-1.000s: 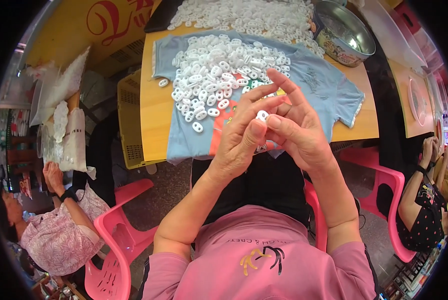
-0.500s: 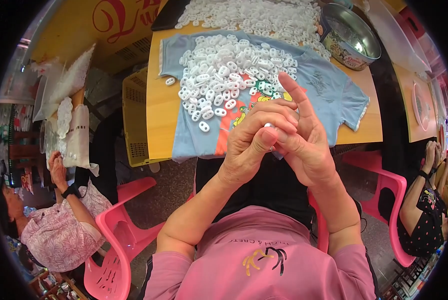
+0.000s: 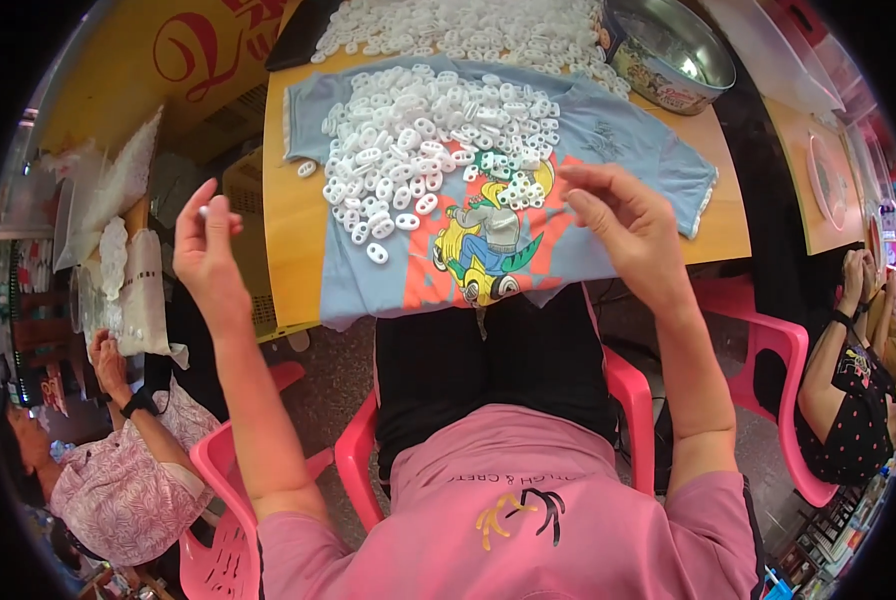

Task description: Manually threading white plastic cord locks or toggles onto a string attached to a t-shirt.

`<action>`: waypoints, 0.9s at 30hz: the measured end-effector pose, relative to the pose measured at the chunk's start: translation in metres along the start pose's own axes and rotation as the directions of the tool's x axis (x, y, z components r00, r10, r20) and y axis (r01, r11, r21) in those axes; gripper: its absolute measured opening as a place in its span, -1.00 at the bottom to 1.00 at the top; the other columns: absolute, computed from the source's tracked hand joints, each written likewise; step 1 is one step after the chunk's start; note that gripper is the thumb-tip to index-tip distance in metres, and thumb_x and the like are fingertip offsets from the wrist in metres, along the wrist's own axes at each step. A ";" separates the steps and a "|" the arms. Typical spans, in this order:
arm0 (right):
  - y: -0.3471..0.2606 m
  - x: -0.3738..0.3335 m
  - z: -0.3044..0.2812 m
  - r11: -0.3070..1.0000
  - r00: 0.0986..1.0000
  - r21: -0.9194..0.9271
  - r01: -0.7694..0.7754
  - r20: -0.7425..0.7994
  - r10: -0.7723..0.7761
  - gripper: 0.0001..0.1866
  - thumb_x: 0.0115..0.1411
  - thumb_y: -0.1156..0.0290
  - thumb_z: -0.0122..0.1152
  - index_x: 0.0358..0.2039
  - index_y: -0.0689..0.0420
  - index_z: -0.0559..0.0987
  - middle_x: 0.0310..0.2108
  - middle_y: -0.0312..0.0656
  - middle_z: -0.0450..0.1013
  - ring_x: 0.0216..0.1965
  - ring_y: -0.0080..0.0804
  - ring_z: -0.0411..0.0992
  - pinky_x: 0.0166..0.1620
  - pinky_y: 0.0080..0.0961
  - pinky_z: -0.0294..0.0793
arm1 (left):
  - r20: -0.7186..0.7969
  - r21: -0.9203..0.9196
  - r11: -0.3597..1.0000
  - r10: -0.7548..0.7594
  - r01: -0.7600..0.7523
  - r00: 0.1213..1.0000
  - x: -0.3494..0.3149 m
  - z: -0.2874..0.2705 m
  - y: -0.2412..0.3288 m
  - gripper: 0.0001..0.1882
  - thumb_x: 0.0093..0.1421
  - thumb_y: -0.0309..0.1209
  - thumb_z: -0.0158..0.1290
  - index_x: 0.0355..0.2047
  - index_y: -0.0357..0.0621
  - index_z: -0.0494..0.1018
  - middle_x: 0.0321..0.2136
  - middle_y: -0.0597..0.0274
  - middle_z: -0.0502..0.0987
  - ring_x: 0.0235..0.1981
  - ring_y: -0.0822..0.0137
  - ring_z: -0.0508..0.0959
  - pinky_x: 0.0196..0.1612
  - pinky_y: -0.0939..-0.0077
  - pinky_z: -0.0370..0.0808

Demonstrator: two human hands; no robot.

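A heap of white oval plastic pieces (image 3: 398, 150), most with two holes, lies on a blue T-shirt (image 3: 353, 275) with a cartoon print spread over the table. My left hand (image 3: 213, 255) is raised beyond the table's left edge. Its thumb and index finger pinch something small and white (image 3: 205, 211), apparently one of these pieces, mostly covered by the fingers. Over the shirt's right part, my right hand (image 3: 633, 230) has its fingers curved and the thumb apart, with nothing visible between them. Nearest to it is a small cluster of white pieces with holes (image 3: 523, 190) on the print.
More white pieces (image 3: 468, 25) are piled at the table's far side, beside a round metal tin (image 3: 673, 60). A yellow crate (image 3: 248, 200) stands left of the table. Pink chairs (image 3: 633, 400) surround me. Other people sit at left (image 3: 133, 490) and right (image 3: 848, 400).
My hands were together in front of the shirt, fingers around a small white piece. They have parted: the left swung far left with something white, the right moved slightly right. The view shifted a little.
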State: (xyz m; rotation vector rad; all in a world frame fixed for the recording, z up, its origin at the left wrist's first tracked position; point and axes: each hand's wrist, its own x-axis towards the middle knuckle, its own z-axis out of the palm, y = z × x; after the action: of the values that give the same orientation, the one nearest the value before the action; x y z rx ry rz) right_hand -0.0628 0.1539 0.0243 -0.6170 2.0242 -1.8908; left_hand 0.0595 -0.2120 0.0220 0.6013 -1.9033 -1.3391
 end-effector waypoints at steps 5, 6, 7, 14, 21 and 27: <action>-0.002 0.003 -0.006 0.829 0.974 -0.512 0.224 0.140 -0.176 -0.81 0.19 0.55 0.21 -0.18 0.28 0.58 -0.32 -0.20 0.52 -0.34 -0.50 0.47 -0.26 -0.60 0.42 | -0.040 0.628 0.778 0.069 -0.029 0.997 0.036 -0.081 -0.096 -0.46 0.23 -0.20 0.16 0.12 -0.27 0.37 -0.08 0.06 0.47 -0.03 0.27 0.46 0.02 0.44 0.39; -0.002 0.004 -0.003 0.830 0.974 -0.511 0.225 0.142 -0.177 -0.81 0.19 0.55 0.21 -0.18 0.28 0.58 -0.32 -0.20 0.52 -0.34 -0.50 0.47 -0.26 -0.60 0.42 | -0.035 0.630 0.777 0.012 0.013 0.999 0.033 -0.086 -0.099 -0.37 0.20 -0.14 0.17 0.16 -0.27 0.32 0.10 -0.07 0.35 0.15 0.13 0.34 0.15 0.29 0.31; -0.001 0.003 0.000 0.813 0.972 -0.533 0.234 0.139 -0.189 -0.83 0.16 0.56 0.23 -0.22 0.28 0.59 -0.34 -0.17 0.51 -0.35 -0.45 0.47 -0.28 -0.57 0.42 | -0.030 0.625 0.781 0.010 0.011 1.000 0.028 -0.076 -0.095 -0.37 0.20 -0.14 0.17 0.16 -0.27 0.32 0.10 -0.07 0.35 0.15 0.13 0.34 0.15 0.29 0.31; 0.003 0.017 0.020 0.634 0.894 -0.644 0.429 0.203 -0.399 -0.87 0.09 0.59 0.28 -0.31 0.26 0.60 -0.37 -0.13 0.48 -0.33 -0.29 0.46 -0.34 -0.47 0.44 | 0.145 0.288 0.888 0.329 -0.357 0.933 -0.033 0.016 0.005 -0.73 0.25 -0.51 0.05 -0.03 -0.25 0.44 -0.14 0.15 0.47 -0.16 0.32 0.50 -0.08 0.48 0.46; 0.006 0.049 0.045 0.522 0.853 -0.697 0.492 0.265 -0.450 -0.86 0.07 0.51 0.29 -0.31 0.17 0.62 -0.36 -0.15 0.47 -0.27 -0.17 0.45 -0.26 -0.33 0.44 | 0.458 -0.074 0.957 0.284 -0.282 0.842 -0.093 0.077 0.045 -0.80 0.17 -0.66 0.08 -0.17 -0.26 0.50 -0.39 0.17 0.52 -0.44 0.38 0.53 -0.37 0.56 0.47; 0.005 0.062 0.049 0.458 0.849 -0.734 0.501 0.315 -0.424 -0.83 0.01 0.48 0.31 -0.32 0.14 0.63 -0.33 -0.19 0.44 -0.24 -0.18 0.42 -0.19 -0.30 0.42 | 0.517 -0.160 0.963 0.268 -0.216 0.813 -0.112 0.103 0.039 -0.77 0.13 -0.69 0.09 -0.19 -0.24 0.51 -0.47 0.15 0.47 -0.52 0.35 0.49 -0.50 0.53 0.39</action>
State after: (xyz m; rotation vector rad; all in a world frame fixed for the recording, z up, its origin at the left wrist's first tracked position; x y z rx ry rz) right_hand -0.0930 0.0807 0.0192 -1.5960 2.8130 -0.9507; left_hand 0.0516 -0.0568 0.0052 -0.0926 -2.2413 -1.5190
